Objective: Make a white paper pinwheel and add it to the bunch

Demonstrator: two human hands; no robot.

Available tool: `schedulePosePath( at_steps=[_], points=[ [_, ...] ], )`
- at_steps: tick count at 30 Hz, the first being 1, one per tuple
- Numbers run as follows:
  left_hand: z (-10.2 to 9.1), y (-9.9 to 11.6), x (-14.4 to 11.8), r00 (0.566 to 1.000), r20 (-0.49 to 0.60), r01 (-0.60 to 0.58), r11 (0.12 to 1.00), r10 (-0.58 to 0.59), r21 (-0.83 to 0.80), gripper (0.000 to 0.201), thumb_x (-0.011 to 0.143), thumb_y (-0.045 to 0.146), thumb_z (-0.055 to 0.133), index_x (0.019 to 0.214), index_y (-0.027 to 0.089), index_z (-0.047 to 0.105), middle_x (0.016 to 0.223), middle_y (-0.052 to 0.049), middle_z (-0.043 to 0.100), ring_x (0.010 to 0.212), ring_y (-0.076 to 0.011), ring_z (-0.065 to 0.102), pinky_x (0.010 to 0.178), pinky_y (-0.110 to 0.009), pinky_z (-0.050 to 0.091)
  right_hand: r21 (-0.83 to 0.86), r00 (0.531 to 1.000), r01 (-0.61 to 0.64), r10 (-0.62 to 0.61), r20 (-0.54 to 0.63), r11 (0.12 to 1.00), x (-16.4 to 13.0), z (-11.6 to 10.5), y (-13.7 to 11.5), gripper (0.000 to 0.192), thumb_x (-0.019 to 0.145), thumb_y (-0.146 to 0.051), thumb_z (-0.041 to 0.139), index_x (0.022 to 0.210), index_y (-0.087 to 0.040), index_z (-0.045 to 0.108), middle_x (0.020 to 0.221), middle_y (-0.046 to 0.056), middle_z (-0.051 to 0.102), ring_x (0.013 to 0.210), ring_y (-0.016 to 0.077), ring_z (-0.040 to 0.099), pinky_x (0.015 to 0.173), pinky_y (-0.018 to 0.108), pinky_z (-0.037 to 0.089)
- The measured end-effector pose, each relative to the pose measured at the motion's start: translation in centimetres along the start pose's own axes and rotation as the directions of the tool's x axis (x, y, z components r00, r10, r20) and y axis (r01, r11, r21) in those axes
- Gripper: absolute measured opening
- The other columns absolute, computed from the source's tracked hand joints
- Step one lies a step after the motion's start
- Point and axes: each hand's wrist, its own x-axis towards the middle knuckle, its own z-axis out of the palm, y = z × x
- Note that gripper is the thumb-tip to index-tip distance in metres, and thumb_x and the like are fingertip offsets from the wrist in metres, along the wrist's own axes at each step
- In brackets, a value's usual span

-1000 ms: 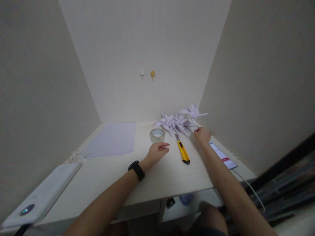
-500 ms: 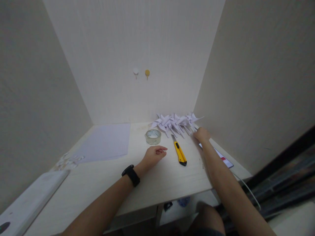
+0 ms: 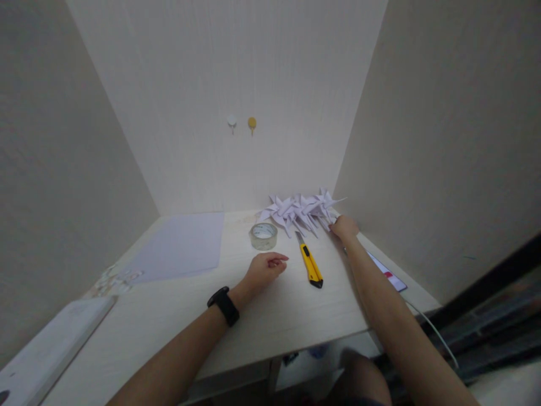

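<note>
The pale wooden desk (image 3: 270, 316) fills the corner. A big sheet of light purple paper (image 3: 181, 243) lies flat at the left. A bunch of folded white paper pinwheels (image 3: 302, 210) sits at the back. The right hand (image 3: 344, 227) touches them; I cannot tell its grip. The left hand (image 3: 264, 268) rests loosely curled, holding nothing. Between the hands lies a yellow box cutter (image 3: 310, 262), near a clear tape roll (image 3: 263, 235).

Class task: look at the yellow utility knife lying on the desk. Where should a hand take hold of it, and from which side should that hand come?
Grip the yellow utility knife by its yellow body, near the dark near end, coming from the near side. Its metal blade end points away, toward the paper pinwheels. It lies flat between the left hand and the right hand, so a pinch across its long sides probably suits.
</note>
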Motion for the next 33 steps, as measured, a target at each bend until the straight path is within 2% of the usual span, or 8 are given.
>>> schedulePosePath(
  at_steps=[12, 17, 21, 25, 29, 31, 33],
  points=[
    [0.0, 0.0, -0.1, 1.000, -0.024, -0.002, 1.000, 0.002, -0.014, 0.028, 0.077, 0.026, 0.063, 0.100, 0.012, 0.074, 0.078, -0.006, 0.070, 0.064, -0.0131, 0.061, 0.057, -0.023, 0.046, 0.034, 1.000, 0.005, -0.005, -0.007, 0.999, -0.1, -0.5, 0.5, 0.040, 0.083, -0.043, 0.068, 0.108, -0.013, 0.070, 0.113, 0.021, 0.069, 0.108, 0.0328, 0.066, 0.086, 0.040, 0.052],
    [0.0, 0.1, -0.1, 0.999, -0.031, -0.016, 1.000, 0.016, 0.000, 0.026, 0.078, 0.025, 0.063, 0.100, 0.013, 0.074, 0.079, -0.005, 0.072, 0.065, -0.0138, 0.063, 0.059, -0.023, 0.047, 0.051, 1.000, 0.018, -0.017, -0.016, 0.999, -0.8, -1.7, 0.3, 0.040, 0.088, -0.042, 0.062, 0.109, -0.009, 0.071, 0.113, 0.022, 0.068, 0.107, 0.0287, 0.066, 0.086, 0.037, 0.050],
    [0.0, 0.4, -0.2, 0.999, -0.025, -0.024, 1.000, 0.025, 0.013, 0.026, 0.080, 0.022, 0.061, 0.101, 0.014, 0.074, 0.079, -0.005, 0.074, 0.067, -0.0149, 0.066, 0.062, -0.024, 0.049, 0.047, 0.999, 0.024, -0.023, -0.035, 0.999, -1.8, -3.2, 0.2, 0.032, 0.083, -0.033, 0.067, 0.106, -0.013, 0.074, 0.111, 0.021, 0.070, 0.105, 0.0338, 0.067, 0.084, 0.041, 0.052],
    [-0.1, 0.9, -0.4, 0.995, -0.057, -0.071, 0.983, 0.081, 0.168, 0.026, 0.087, 0.031, 0.057, 0.098, 0.016, 0.075, 0.074, -0.004, 0.075, 0.067, -0.0160, 0.066, 0.064, -0.025, 0.046, 0.044, 0.995, 0.070, -0.067, -0.075, 0.997, -3.8, -4.7, -0.4, 0.030, 0.085, -0.031, 0.061, 0.106, -0.016, 0.075, 0.108, 0.019, 0.072, 0.105, 0.0339, 0.067, 0.084, 0.039, 0.052],
    [0.0, 1.6, -1.1, 0.984, -0.053, -0.140, 0.913, 0.172, 0.383, 0.036, 0.094, 0.037, 0.049, 0.080, 0.017, 0.075, 0.072, -0.004, 0.074, 0.065, -0.0165, 0.064, 0.061, -0.026, 0.040, 0.054, 0.975, 0.194, -0.187, -0.116, 0.979, -7.4, -5.3, -1.5, 0.031, 0.088, -0.032, 0.056, 0.110, -0.022, 0.075, 0.109, 0.014, 0.073, 0.104, 0.0325, 0.067, 0.081, 0.037, 0.050],
    [0.0, 2.0, -1.6, 0.973, -0.021, -0.188, 0.846, 0.229, 0.498, 0.043, 0.096, 0.040, 0.045, 0.074, 0.017, 0.074, 0.071, -0.005, 0.073, 0.065, -0.0174, 0.063, 0.061, -0.027, 0.038, 0.048, 0.934, 0.311, -0.296, -0.199, 0.949, -9.7, -5.0, -2.0, 0.032, 0.089, -0.032, 0.053, 0.109, -0.020, 0.074, 0.107, 0.014, 0.073, 0.099, 0.0314, 0.068, 0.077, 0.035, 0.049],
    [-0.1, 2.2, -2.1, 0.959, -0.009, -0.217, 0.756, 0.283, 0.618, 0.045, 0.097, 0.042, 0.043, 0.076, 0.017, 0.074, 0.074, -0.008, 0.073, 0.068, -0.0190, 0.064, 0.062, -0.028, 0.037, 0.052, 0.870, 0.430, -0.398, -0.290, 0.901, -12.2, -4.4, -2.4, 0.033, 0.090, -0.031, 0.051, 0.107, -0.018, 0.075, 0.106, 0.013, 0.073, 0.096, 0.0300, 0.068, 0.073, 0.034, 0.048]
  ],
)
